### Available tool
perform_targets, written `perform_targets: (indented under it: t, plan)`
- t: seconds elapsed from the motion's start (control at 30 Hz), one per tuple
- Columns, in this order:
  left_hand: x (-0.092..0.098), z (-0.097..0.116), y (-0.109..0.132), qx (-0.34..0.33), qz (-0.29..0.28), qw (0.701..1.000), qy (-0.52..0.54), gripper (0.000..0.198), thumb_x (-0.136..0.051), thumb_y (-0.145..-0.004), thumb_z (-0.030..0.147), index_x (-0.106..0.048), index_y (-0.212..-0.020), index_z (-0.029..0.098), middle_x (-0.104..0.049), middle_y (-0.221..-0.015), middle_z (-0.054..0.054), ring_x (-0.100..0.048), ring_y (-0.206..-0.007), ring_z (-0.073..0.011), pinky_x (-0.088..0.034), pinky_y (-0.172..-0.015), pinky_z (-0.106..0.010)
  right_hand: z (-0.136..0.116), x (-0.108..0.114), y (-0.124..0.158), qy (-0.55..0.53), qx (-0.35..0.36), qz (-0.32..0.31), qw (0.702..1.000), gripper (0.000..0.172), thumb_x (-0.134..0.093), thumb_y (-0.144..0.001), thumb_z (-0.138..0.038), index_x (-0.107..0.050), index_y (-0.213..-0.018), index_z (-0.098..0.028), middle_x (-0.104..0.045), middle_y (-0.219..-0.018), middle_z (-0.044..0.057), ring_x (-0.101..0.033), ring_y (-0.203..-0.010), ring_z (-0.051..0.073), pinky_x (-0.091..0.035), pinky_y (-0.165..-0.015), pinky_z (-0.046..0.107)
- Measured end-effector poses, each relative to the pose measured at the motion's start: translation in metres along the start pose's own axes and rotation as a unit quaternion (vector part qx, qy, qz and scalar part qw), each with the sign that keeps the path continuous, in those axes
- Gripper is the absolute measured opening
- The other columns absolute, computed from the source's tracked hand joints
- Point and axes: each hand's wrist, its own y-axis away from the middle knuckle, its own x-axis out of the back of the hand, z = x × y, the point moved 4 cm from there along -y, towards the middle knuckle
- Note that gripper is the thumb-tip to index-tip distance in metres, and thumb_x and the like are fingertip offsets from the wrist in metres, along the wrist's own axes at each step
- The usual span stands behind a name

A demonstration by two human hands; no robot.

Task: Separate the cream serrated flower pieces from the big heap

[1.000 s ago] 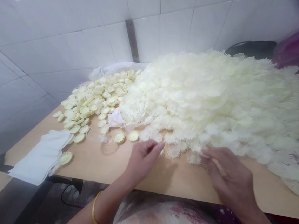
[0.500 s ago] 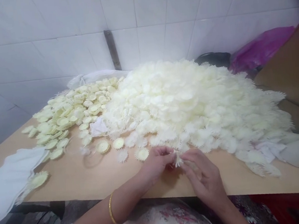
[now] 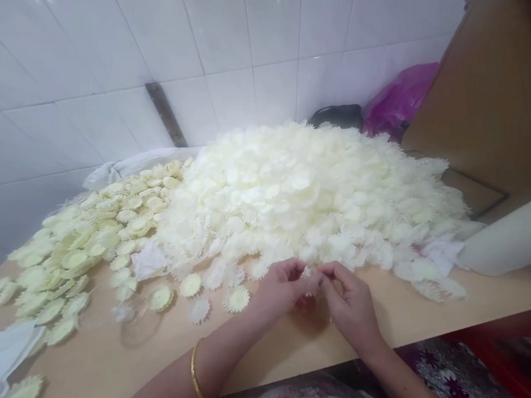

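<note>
Table (image 3: 137, 380), beneath both hands. White pile (image 3: 293, 190), just beyond both. Yellow heap (image 3: 76, 258), beyond and left of the left hand (image 3: 281, 288). Left hand: nearly closed, pinching a piece (image 3: 308, 275). Right hand (image 3: 351, 300): fingers curled, tips at the piece; grip, cannot tell. Bangle (image 3: 194, 371), behind left hand. Piece: small, white, between both hands.

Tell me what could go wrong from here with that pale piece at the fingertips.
The pale piece is small, partly hidden between the left hand and right hand, and might slip from the grip. The white pile slopes down close to both hands; a bump could perhaps bring pieces sliding. A toothed disc lies close to the left hand and might get brushed aside.
</note>
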Motion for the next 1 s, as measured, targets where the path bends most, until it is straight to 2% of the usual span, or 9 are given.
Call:
perform_targets:
  t: [0.13,0.23,0.33,0.47,0.57,0.77,0.87,1.0]
  plan:
    - [0.005,-0.002,-0.001,-0.006,0.040,0.998,0.045,0.023,-0.062,-0.068,0.036,-0.057,-0.072,0.013,-0.053,-0.051,0.000,-0.050,-0.047,-0.0098,-0.040,-0.047,-0.022,-0.001,-0.006,-0.002,-0.005,0.021,0.010,1.000,0.019,-0.045,-0.083,-0.029,-0.053,-0.070,-0.018,-0.054,-0.065,0.001,-0.050,-0.061,0.013,-0.039,-0.056,0.023]
    - [0.010,-0.005,0.000,-0.008,0.053,0.997,0.060,0.025,-0.066,-0.064,0.034,-0.058,-0.074,0.013,-0.053,-0.051,0.001,-0.049,-0.046,-0.0097,-0.041,-0.047,-0.023,0.001,-0.011,-0.002,-0.028,0.004,0.011,1.000,0.019,-0.045,-0.083,-0.030,-0.053,-0.071,-0.018,-0.053,-0.062,0.000,-0.049,-0.057,0.013,-0.039,-0.052,0.022]
    - [0.013,-0.009,0.001,0.001,0.049,0.996,0.069,0.028,-0.069,-0.061,0.035,-0.059,-0.076,0.013,-0.052,-0.051,0.002,-0.051,-0.047,-0.0106,-0.041,-0.049,-0.024,0.002,-0.015,-0.002,-0.055,-0.016,0.017,0.998,0.018,-0.046,-0.082,-0.031,-0.052,-0.071,-0.018,-0.053,-0.059,-0.001,-0.050,-0.054,0.012,-0.040,-0.049,0.021]
    - [0.013,-0.010,0.001,-0.011,0.038,0.997,0.071,0.026,-0.064,-0.066,0.037,-0.056,-0.063,0.012,-0.052,-0.049,0.000,-0.049,-0.046,-0.0096,-0.038,-0.048,-0.022,0.001,-0.018,-0.002,-0.081,-0.015,0.011,0.997,0.014,-0.047,-0.083,-0.031,-0.053,-0.082,-0.018,-0.058,-0.067,0.001,-0.054,-0.058,0.013,-0.043,-0.051,0.022]
    - [0.015,-0.009,0.002,-0.025,0.062,0.996,0.065,0.026,-0.062,-0.068,0.036,-0.053,-0.060,0.013,-0.051,-0.048,0.001,-0.046,-0.042,-0.0083,-0.036,-0.045,-0.022,0.001,-0.017,-0.001,-0.046,0.007,0.036,0.998,0.014,-0.047,-0.083,-0.029,-0.054,-0.089,-0.018,-0.059,-0.077,0.003,-0.055,-0.067,0.015,-0.045,-0.058,0.024]
    - [0.018,-0.003,0.004,-0.035,0.090,0.993,0.070,0.031,-0.064,-0.065,0.036,-0.043,-0.054,0.015,-0.048,-0.043,0.003,-0.041,-0.037,-0.0069,-0.031,-0.040,-0.020,-0.005,-0.016,0.002,-0.007,0.084,0.054,0.995,0.012,-0.044,-0.084,-0.022,-0.055,-0.087,-0.018,-0.057,-0.079,0.004,-0.054,-0.076,0.016,-0.043,-0.067,0.027]
    - [0.019,-0.004,0.005,-0.030,0.099,0.991,0.080,0.034,-0.066,-0.064,0.036,-0.041,-0.053,0.016,-0.046,-0.041,0.005,-0.039,-0.035,-0.0056,-0.028,-0.038,-0.019,-0.006,-0.017,0.002,-0.020,0.101,0.026,0.994,0.011,-0.045,-0.083,-0.020,-0.056,-0.087,-0.019,-0.056,-0.080,0.004,-0.054,-0.077,0.017,-0.043,-0.067,0.027]
    - [0.020,-0.008,0.004,-0.012,0.095,0.991,0.098,0.038,-0.069,-0.061,0.036,-0.038,-0.051,0.016,-0.043,-0.038,0.006,-0.037,-0.034,-0.0047,-0.023,-0.036,-0.017,-0.005,-0.020,0.001,-0.071,0.086,-0.042,0.993,0.011,-0.046,-0.083,-0.021,-0.056,-0.087,-0.019,-0.056,-0.079,0.003,-0.054,-0.075,0.016,-0.042,-0.065,0.026]
